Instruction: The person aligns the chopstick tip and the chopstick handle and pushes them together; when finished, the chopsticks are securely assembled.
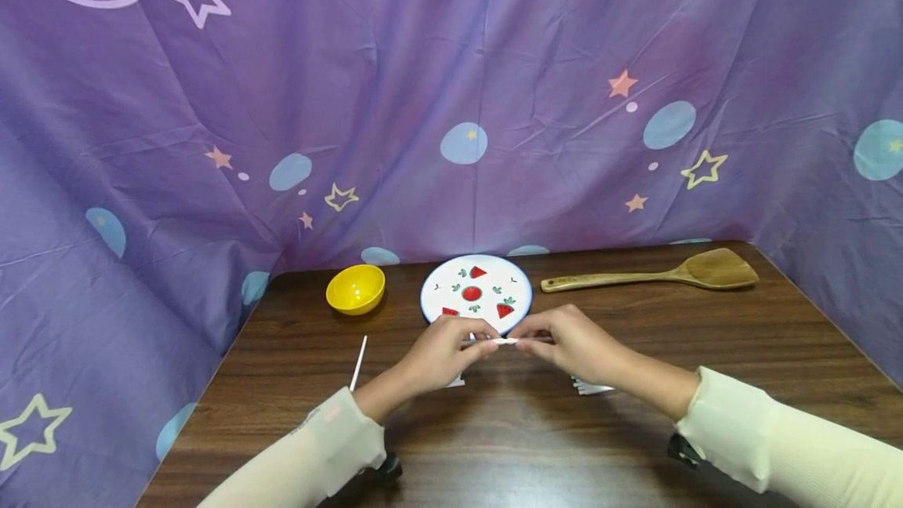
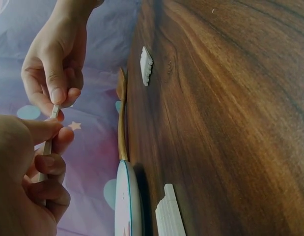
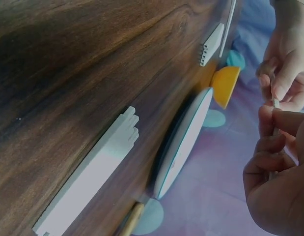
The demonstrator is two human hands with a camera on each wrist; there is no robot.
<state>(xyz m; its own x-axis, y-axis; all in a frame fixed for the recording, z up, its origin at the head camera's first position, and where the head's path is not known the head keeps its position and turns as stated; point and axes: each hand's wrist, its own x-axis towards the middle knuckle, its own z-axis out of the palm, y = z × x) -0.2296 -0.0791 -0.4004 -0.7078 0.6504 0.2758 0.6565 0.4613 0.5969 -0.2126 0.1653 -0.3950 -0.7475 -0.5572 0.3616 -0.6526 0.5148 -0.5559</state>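
Observation:
Both hands meet in front of the plate, raised over the table. My left hand (image 1: 440, 355) grips a slim white stick (image 2: 47, 147), which runs down through its curled fingers in the left wrist view. My right hand (image 1: 574, 345) pinches white stick (image 1: 505, 341) between thumb and fingers, fingertips close to those of the left. A short notched white length (image 2: 55, 111) shows between the two hands. I cannot tell whether this is one stick or two held end to end. Curled fingers hide most of the length in the right wrist view.
One row of white sticks (image 2: 170, 214) lies below the left hand, another row (image 3: 90, 172) below the right. A single stick (image 1: 358, 363) lies at left. Behind stand a yellow bowl (image 1: 356, 290), a fruit-patterned plate (image 1: 437, 288) and a wooden spatula (image 1: 716, 269), before a purple curtain (image 1: 423, 100).

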